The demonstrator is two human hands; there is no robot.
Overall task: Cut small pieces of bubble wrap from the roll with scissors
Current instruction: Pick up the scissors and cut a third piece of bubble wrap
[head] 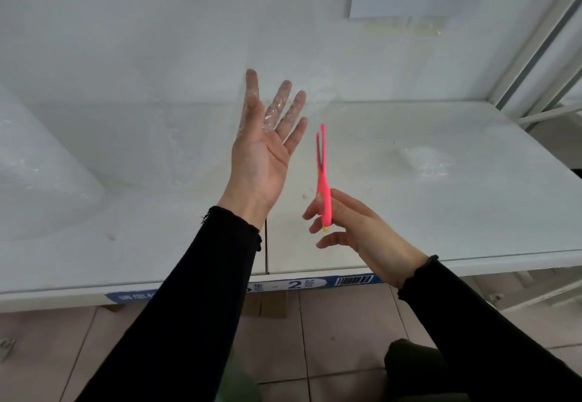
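Right now the head view gives you two hands, one pair of scissors, one roll and one small heap of cut pieces.

Your left hand (pixel 264 156) is raised palm up over the table (pixel 441 231), its fingers straight and spread. A clear sheet of bubble wrap (pixel 277 107) lies across the fingertips. It is carried there, not pinched. The sheet runs off to the left toward the roll of bubble wrap (pixel 37 156), which sits at the left end of the table.

Your right hand (pixel 356 231) is just beside the left, nearer the table's front edge, its fingers curled round the handles of the pink scissors (pixel 323 181). The scissors' long axis stands nearly upright in the frame, tips pointing away from you toward the wall. The two blades are slightly apart. They touch no wrap.

The heap of cut pieces (pixel 431 162) lies on the table well to the right of the scissors.

One blue label strip (pixel 302 285) runs along the table's front edge. A large "2" and a barcode (pixel 354 280) can be read, and the other characters are too blurred.

Both black sleeves (pixel 195 307) reach your wrists.
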